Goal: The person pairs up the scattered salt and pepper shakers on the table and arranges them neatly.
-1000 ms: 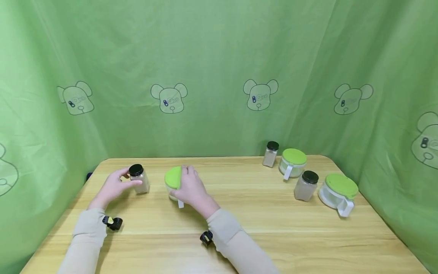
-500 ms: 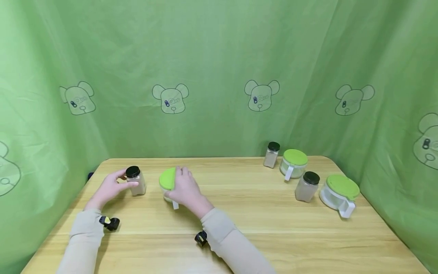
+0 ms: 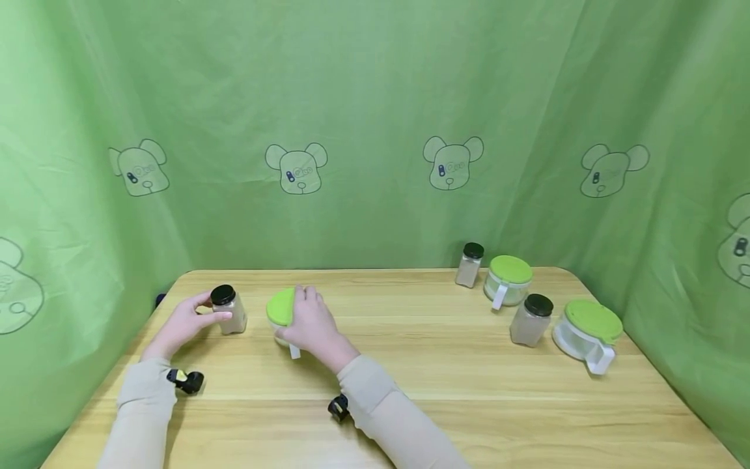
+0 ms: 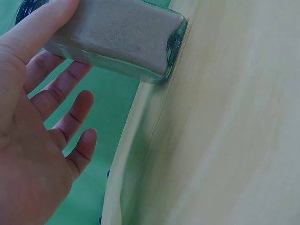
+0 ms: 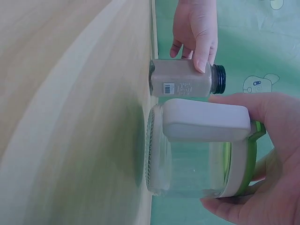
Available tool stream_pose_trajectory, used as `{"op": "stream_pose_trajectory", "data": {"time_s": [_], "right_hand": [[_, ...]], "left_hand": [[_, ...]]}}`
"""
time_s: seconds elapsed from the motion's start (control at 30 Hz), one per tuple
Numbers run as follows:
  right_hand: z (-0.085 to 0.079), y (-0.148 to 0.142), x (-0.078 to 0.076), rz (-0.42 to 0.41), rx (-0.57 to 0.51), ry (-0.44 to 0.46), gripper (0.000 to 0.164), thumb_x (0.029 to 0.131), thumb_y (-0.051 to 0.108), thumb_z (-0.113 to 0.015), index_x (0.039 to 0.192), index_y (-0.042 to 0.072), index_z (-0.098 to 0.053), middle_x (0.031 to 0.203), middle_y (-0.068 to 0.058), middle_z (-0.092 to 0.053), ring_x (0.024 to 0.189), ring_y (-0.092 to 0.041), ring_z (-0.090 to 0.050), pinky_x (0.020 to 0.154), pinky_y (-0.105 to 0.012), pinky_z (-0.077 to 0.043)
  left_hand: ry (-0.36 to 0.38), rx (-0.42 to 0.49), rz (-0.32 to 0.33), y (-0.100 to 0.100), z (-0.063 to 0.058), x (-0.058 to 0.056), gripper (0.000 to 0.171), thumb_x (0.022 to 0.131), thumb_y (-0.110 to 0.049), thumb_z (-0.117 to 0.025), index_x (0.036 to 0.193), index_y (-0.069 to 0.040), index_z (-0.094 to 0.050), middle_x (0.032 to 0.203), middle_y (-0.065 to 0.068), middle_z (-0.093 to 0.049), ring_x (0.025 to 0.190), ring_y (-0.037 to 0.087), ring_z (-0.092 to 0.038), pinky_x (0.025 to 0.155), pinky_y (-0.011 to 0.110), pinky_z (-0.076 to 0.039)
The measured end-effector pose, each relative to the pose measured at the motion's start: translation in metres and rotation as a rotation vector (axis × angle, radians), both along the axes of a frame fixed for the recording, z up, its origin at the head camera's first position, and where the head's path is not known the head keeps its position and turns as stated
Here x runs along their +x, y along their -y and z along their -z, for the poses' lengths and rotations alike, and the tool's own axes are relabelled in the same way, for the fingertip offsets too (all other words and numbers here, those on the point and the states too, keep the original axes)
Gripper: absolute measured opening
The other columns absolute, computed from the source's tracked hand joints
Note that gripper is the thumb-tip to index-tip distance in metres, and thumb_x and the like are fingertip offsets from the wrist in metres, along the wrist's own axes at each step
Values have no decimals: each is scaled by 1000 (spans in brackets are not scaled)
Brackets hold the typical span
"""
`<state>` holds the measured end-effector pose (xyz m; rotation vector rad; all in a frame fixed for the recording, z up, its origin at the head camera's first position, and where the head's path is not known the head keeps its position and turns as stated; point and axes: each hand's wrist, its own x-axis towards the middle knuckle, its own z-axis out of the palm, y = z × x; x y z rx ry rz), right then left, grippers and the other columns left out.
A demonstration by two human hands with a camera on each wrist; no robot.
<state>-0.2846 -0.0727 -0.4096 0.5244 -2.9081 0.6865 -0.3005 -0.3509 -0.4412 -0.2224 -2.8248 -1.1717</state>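
In the head view, my left hand [image 3: 186, 322] pinches a square glass jar [image 3: 236, 318] between thumb and fingers, at the table's left side. This jar has a black lid and holds greyish powder [image 4: 117, 40]; it stands upright, its base at the tabletop. The other fingers of that hand spread loosely below the thumb in the left wrist view. To its right, my right hand [image 3: 314, 326] grips a round glass seasoning pot [image 3: 280, 309] from above, around its green lid. The pot's white handle [image 5: 206, 119] points toward me, and its clear body looks empty.
At the right of the wooden table [image 3: 410, 365] stand a small black-lidded jar [image 3: 469, 270], a larger black-lidded jar [image 3: 530, 322], and two green-lidded pots, one farther back [image 3: 510, 270] and one nearer [image 3: 592, 322]. A green curtain [image 3: 375, 215] surrounds the table.
Both hands have shifted a little to the left, carrying the powder jar and the green-lidded pot with them. The things at the right stay in place; the head view has turned slightly.
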Motion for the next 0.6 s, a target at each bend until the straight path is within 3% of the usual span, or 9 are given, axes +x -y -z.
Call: {"op": "stream_pose_trajectory", "data": {"time_s": [0.33,0.6], "right_hand": [[2,14,-3,-1,22,32,102,71,46,-82,147,-2,-34,136,-18,-50,117,-27,-56,98,-35,-52],[2,23,-7,6,31,44,100,71,47,-81,146,-1,-35,133,-16,-52,115,-24,-55,98,-32,-51]], "left_hand": [[29,17,-7,4,1,1,63,90,-39,-68,138,-2,-51,123,23,-59,109,36,-57,84,33,-45],[24,37,-7,6,2,1,64,90,-40,-68,139,-3,-50,126,24,-59,113,37,-56,89,37,-44]]}}
